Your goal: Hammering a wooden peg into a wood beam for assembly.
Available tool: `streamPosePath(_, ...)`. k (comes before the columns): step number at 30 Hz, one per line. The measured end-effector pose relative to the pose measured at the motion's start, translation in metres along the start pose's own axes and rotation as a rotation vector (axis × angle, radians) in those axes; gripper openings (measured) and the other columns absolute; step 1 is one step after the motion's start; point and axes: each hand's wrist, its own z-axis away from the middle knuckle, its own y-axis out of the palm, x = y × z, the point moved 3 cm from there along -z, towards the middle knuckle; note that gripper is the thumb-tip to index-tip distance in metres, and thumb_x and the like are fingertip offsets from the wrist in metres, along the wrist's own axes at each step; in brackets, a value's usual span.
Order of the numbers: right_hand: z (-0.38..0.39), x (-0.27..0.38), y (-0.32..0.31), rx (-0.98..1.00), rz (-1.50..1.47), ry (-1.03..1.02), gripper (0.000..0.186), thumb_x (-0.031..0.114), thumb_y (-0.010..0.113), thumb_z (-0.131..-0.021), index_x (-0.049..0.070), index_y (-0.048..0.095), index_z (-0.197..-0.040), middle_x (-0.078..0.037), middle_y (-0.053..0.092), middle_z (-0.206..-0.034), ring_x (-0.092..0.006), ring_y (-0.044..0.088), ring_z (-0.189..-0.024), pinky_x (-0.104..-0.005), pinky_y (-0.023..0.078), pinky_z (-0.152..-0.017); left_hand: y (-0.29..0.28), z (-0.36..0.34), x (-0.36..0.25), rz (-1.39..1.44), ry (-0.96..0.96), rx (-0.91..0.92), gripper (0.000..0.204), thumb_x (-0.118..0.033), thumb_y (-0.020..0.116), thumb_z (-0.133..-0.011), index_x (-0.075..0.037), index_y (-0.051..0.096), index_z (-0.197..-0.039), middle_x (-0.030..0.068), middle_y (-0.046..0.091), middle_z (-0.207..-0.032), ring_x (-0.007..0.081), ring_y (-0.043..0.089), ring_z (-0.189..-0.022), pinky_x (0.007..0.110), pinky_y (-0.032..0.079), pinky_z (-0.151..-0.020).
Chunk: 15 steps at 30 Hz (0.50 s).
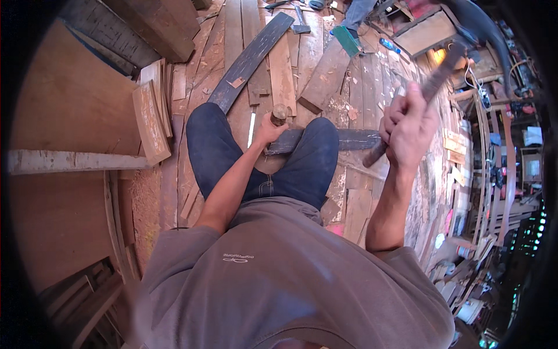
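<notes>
A: What are the two hands doing?

B: They are well apart. At the centre of the frame, the left hand [267,132] is wrapped around a round-ended handle [279,113]. At centre right, the right hand [408,128] is closed on a dark club [443,72], held clear of the handle, its outline a little blurred.

A: Which step does that look like?

B: My judgement is a striking step: one hand steadies a tool, the other has the club ready. A next blow would call for the handle to be kept still and the club to land squarely on the round end, missing the fingers.

A: Where is the work, and how does it lie?

B: A dark, worn plank [357,139] lies just above the centre of the frame, its long axis running nearly level from left to right. The right thigh [313,156] hides its middle.

A: And the tools?

B: The handle shows its round end to the viewer, so its long axis seems to run down toward the plank; I cannot tell what its lower end is or whether it touches. The club slants, one end toward the upper right of the frame, the other toward the lower left.
</notes>
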Motion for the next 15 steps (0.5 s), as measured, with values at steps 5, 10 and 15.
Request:
streamPosePath(5, 0.068, -0.166, -0.016, 0.135, 0.924, -0.379, 0.036, 0.023, 0.054, -0.090, -0.006, 0.053, -0.068, -0.015, 0.054, -0.052, -0.0264, 0.058, -0.050, -0.0375, 0.044, -0.049, 0.004, 0.008, -0.016, -0.062, -0.141, 0.050, 0.039, -0.008, 0.074, -0.068, 0.000, 0.061, -0.104, 0.0082, 0.065, -0.089, 0.0163, 0.062, -0.086, 0.033, 0.049, -0.078)
streamPosePath(10, 0.064, -0.192, -0.010, 0.278, 0.706, 0.403, 0.029, 0.019, 0.057, -0.084, -0.007, 0.055, -0.074, -0.019, 0.056, -0.056, -0.0246, 0.061, -0.052, -0.0383, 0.045, -0.049, -0.010, 0.016, 0.030, 0.020, -0.156, 0.002, 0.053, -0.012, 0.075, -0.070, 0.001, 0.053, -0.116, 0.0112, 0.062, -0.107, 0.0191, 0.060, -0.099, 0.035, 0.048, -0.086)
streamPosePath(15, 0.042, -0.131, -0.028, 0.167, 0.473, 0.490, 0.029, 0.020, 0.056, -0.091, 0.004, 0.048, -0.068, 0.003, 0.041, -0.049, -0.0072, 0.040, -0.036, -0.0270, 0.030, -0.032, -0.011, 0.006, 0.033, -0.077, -0.112, -0.123, 0.050, -0.031, 0.076, -0.067, 0.004, 0.060, -0.099, 0.0152, 0.066, -0.088, 0.0233, 0.064, -0.083, 0.035, 0.051, -0.075)
